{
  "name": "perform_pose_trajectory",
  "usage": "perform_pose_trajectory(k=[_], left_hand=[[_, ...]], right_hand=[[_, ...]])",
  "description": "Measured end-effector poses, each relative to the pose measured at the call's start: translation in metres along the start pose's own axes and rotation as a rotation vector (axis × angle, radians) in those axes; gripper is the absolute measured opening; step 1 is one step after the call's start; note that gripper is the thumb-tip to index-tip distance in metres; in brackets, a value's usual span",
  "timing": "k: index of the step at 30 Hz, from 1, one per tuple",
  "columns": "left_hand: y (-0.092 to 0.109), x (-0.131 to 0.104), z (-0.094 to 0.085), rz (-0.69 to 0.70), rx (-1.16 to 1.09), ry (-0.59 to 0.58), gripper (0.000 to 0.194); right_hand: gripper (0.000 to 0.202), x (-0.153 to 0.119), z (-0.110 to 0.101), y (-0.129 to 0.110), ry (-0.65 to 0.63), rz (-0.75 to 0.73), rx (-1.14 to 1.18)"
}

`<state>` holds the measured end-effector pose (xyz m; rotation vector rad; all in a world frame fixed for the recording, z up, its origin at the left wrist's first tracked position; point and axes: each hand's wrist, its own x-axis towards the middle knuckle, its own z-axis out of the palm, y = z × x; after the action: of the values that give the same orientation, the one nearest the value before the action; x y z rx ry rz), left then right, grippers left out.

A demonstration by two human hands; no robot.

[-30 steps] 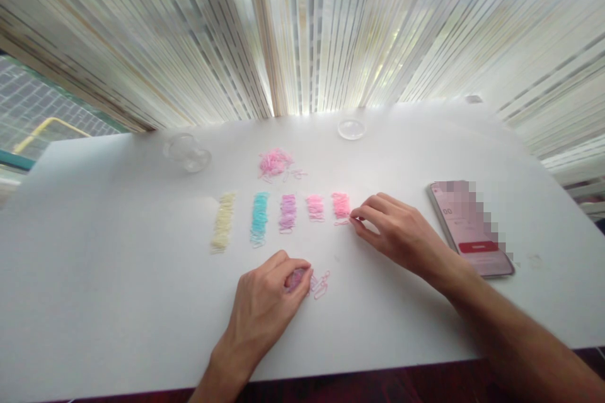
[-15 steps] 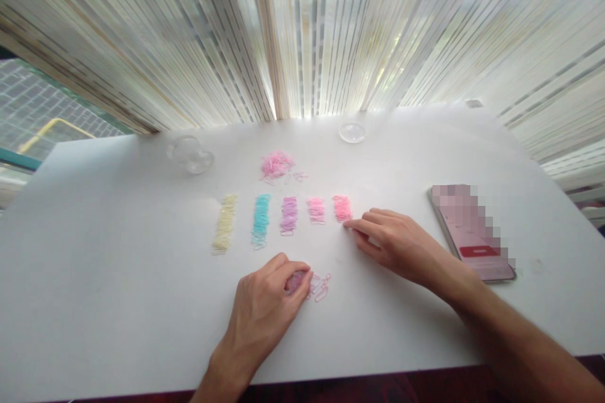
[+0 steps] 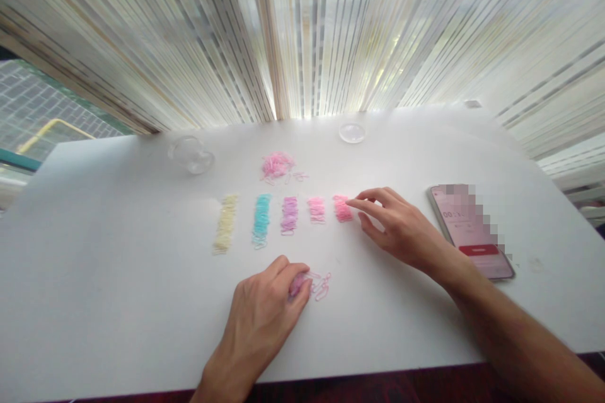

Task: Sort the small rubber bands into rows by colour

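My left hand (image 3: 267, 308) rests at the front of the table, fingers curled round a small heap of pink-purple paper clips (image 3: 297, 284). A few loose pink paper clips (image 3: 323, 288) lie just right of its fingertips. My right hand (image 3: 390, 220) has its fingers apart and holds nothing visible. Its index fingertip touches the right edge of the coral-pink paper clip column (image 3: 342, 208). Leftward from there lie columns of light pink clips (image 3: 316, 210), purple clips (image 3: 289, 216), blue clips (image 3: 261, 221) and yellow clips (image 3: 225, 225).
Behind the columns is a pile of pink clips (image 3: 276, 165). Clear plastic containers (image 3: 191, 156) stand back left, and a clear round lid (image 3: 352, 133) lies back right. A phone (image 3: 472, 233) lies right of my right hand. String curtains (image 3: 302, 31) hang along the table's far edge.
My right hand has moved up from the lower end of the coral-pink column to its right side, its thumb now further from its index finger. My left hand has barely moved.
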<state>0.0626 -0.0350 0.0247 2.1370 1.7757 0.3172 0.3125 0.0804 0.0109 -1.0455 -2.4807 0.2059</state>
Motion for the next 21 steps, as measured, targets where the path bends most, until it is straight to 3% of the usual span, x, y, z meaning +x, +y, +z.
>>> perform_pose_trajectory(k=[6, 15, 21], left_hand=[[0.001, 0.001, 0.002, -0.020, -0.028, -0.022, 0.013], [-0.004, 0.002, -0.003, -0.049, -0.148, -0.047, 0.013], [0.001, 0.005, -0.003, -0.009, -0.101, -0.028, 0.012]], right_hand=[[0.025, 0.000, 0.001, -0.001, -0.031, -0.011, 0.029], [0.020, 0.000, 0.001, -0.019, 0.040, -0.088, 0.140], [0.012, -0.005, 0.013, -0.044, -0.109, -0.213, 0.281]])
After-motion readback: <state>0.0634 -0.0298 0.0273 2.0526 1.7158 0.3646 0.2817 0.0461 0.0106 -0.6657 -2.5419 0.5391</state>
